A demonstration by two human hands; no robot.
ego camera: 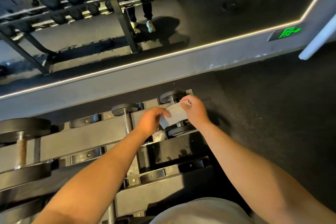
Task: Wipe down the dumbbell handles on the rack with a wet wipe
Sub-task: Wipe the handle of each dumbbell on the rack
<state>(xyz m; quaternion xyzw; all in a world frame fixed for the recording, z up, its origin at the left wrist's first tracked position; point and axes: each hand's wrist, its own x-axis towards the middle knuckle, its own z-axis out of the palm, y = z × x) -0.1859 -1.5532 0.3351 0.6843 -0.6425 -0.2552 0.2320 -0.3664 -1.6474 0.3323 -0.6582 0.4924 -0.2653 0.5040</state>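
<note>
**Wet Wipe Spread Over the End Dumbbell Handle**

I hold the wet wipe (175, 114) stretched between both hands. My left hand (151, 122) pinches its 8 o'clock corner, and my right hand (195, 110) pinches its 2 o'clock edge. I judge that this grip keeps the sheet taut so it can wrap the handle (179, 124) beneath it. The handle shows above and below the sheet, but I cannot confirm contact.

This small dumbbell (171, 95) rests in the cradle at the 3 o'clock end of the rack (81, 132). At its 9 o'clock lies a second dumbbell (126, 123), its knurled handle uncovered.

The rack is dark-grey metal with bolted saddles. It stands on a black speckled floor (272, 96). At 12 o'clock a wall mirror (200, 5) with a lit edge reflects the rack. A green exit sign (289, 32) glows at 2 o'clock.
</note>
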